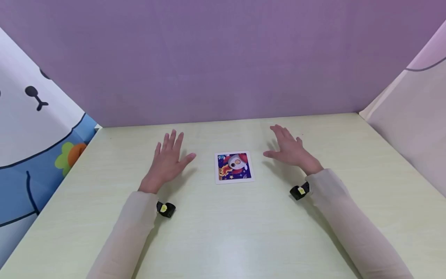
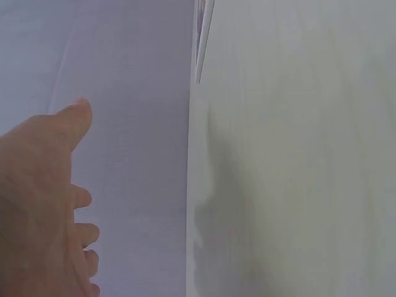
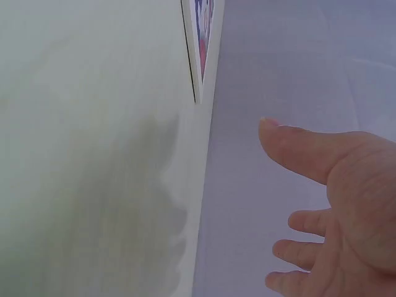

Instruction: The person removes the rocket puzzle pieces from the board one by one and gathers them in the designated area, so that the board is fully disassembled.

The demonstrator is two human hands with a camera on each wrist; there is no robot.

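Observation:
A square picture puzzle or card (image 1: 235, 167) with a white border lies flat on the table, showing a rocket on a dark blue starry ground. To its left, my left hand (image 1: 168, 161) hovers above the tabletop with fingers spread and nothing held. My right hand (image 1: 289, 149) hovers on the other side, fingers extended, thumb pointing toward the card. Neither hand touches it. Only a corner of the card (image 2: 203, 37) shows in the left wrist view, and its edge (image 3: 201, 49) appears at the top of the right wrist view.
The pale wooden table (image 1: 223, 232) meets a purple panel (image 1: 223, 62) at its back edge. A cloth with a cartoon animal (image 1: 35, 128) hangs at the left, and a whitish cloth (image 1: 414, 112) at the right. Black bands sit at both wrists.

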